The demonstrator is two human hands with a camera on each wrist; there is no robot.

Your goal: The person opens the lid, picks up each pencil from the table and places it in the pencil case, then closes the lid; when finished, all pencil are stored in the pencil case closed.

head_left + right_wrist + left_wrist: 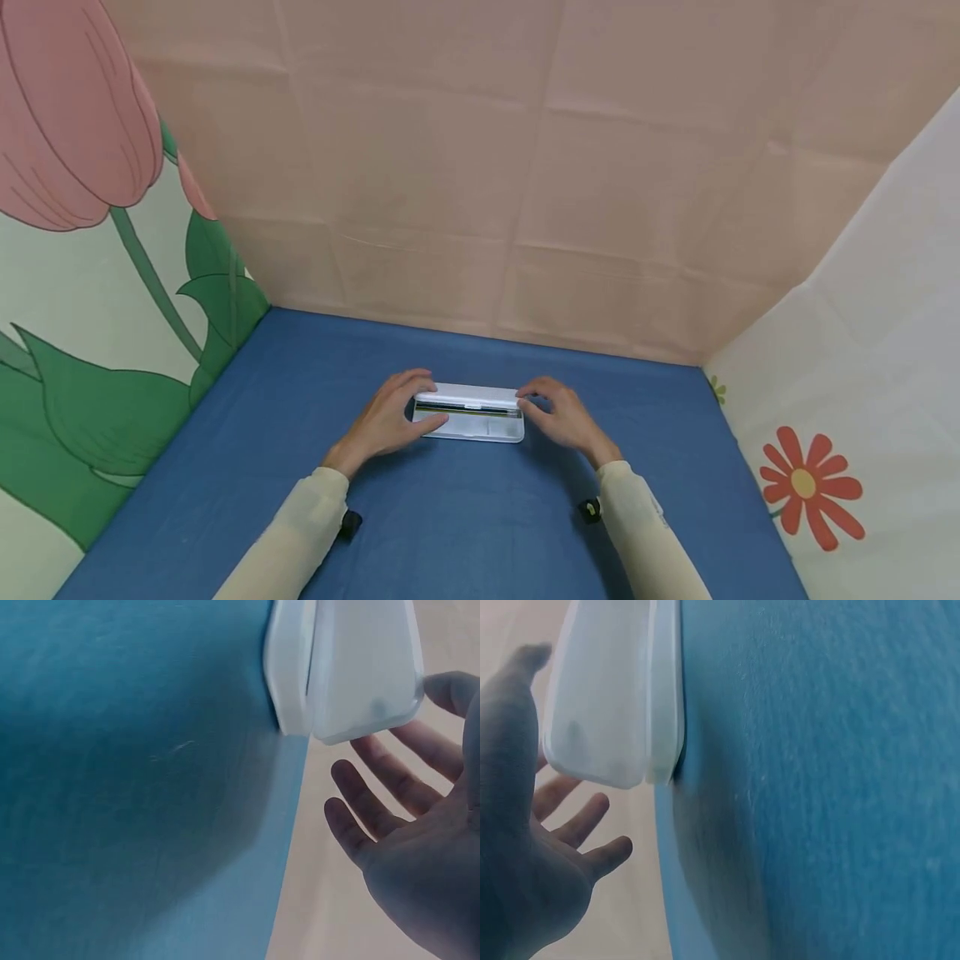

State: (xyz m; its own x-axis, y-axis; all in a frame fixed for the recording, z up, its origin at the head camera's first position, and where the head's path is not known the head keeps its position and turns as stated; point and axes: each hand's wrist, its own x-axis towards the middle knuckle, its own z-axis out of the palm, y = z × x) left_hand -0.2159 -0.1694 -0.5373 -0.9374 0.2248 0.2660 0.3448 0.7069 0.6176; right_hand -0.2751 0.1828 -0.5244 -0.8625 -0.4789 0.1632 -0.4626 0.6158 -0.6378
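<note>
A long white pencil case (pixel 468 427) lies on the blue table, its translucent lid (pixel 604 690) raised from the shallow base (pixel 664 712). A dark and yellow strip, like pencils, shows along its middle in the head view. Around its left end stands my left hand (pixel 388 417), thumb over the front and fingers spread behind, the thumb tip close beside the lid's edge in the left wrist view. At the opposite end, my right hand (pixel 564 414) holds the lid's corner, its thumb at the edge and forefinger partly hidden behind; the other fingers are loosely spread.
The blue table (pixel 465 517) stretches towards me and to both sides. A plain tan cloth wall (pixel 487 183) rises at the back. Flower-printed walls (pixel 52 275) flank the table left and right. Both sleeved wrists carry small black devices (pixel 350 525).
</note>
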